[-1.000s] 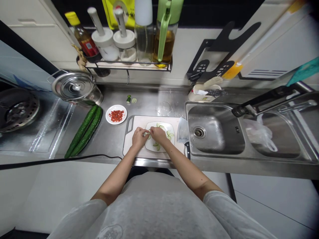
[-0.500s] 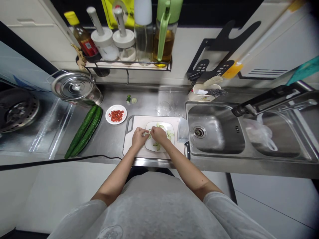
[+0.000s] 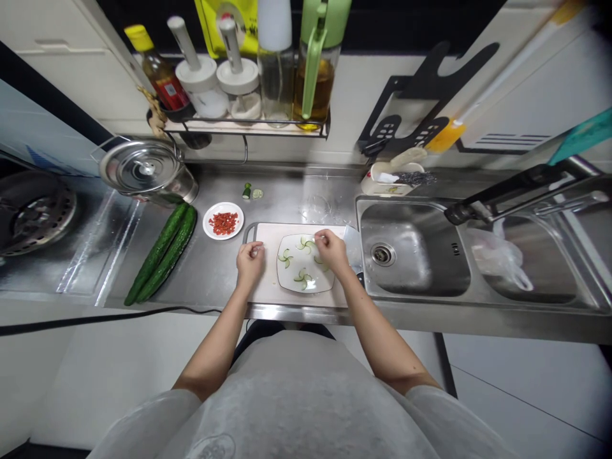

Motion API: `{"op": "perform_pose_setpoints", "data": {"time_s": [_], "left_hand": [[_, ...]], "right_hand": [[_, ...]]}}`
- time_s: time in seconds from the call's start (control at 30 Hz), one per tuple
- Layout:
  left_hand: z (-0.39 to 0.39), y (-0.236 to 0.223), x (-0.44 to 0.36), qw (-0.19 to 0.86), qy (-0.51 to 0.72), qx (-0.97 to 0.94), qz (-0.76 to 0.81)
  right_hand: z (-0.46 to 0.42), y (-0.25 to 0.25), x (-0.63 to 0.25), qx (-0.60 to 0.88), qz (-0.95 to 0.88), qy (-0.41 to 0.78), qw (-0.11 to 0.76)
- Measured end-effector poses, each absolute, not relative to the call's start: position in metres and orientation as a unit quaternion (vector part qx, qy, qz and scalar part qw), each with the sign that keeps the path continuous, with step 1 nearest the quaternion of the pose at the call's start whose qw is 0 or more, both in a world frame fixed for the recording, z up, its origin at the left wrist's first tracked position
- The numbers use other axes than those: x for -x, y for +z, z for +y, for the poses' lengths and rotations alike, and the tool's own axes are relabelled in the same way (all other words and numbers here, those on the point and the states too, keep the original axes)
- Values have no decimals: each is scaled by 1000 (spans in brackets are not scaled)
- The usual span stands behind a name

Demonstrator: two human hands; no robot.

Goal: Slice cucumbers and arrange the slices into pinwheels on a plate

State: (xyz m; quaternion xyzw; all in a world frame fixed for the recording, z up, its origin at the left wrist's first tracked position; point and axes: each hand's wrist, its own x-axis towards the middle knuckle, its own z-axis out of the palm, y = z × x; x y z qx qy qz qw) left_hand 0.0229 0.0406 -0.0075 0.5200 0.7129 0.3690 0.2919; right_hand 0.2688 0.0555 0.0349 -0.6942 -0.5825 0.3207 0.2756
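Note:
A white square plate (image 3: 289, 281) with a thin dark rim rests on a pale cutting board (image 3: 268, 294). Thin cucumber slices (image 3: 303, 278) lie on the plate in several small pinwheel shapes. To the left of the plate, over the board's edge, is my left hand (image 3: 249, 262), its fingers curled in to the thumb. My right hand (image 3: 335, 253) hovers over the plate's right side with fingertips pinched, partly covering the pinwheel there. Whatever either hand might hold is too small to see. A cleaver (image 3: 353, 247) lies at the board's right, its handle mostly hidden behind my right forearm.
Left on the steel counter are a small plate of chopped red pieces (image 3: 223, 222) and two whole cucumbers (image 3: 165, 255). Cucumber end bits (image 3: 247, 190) lie behind the board. A lidded steel pot (image 3: 148, 169) stands back left; a double sink (image 3: 415, 248) lies right.
My hands have parted from over the plate's left side. The left hand moved left off the plate, the right hand moved right, and the left pinwheel is now uncovered.

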Motion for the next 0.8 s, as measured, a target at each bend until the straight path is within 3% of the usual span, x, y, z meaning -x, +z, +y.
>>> {"op": "perform_pose_setpoints", "data": {"time_s": [0.13, 0.27, 0.8], "left_hand": [[37, -2, 2, 258, 403, -504, 719], [31, 0, 22, 231, 423, -496, 722], [39, 6, 39, 193, 444, -463, 742]], "right_hand": [[37, 46, -309, 692, -483, 271, 463], [11, 53, -342, 708, -376, 220, 556], [-25, 51, -343, 714, -373, 230, 547]]}}
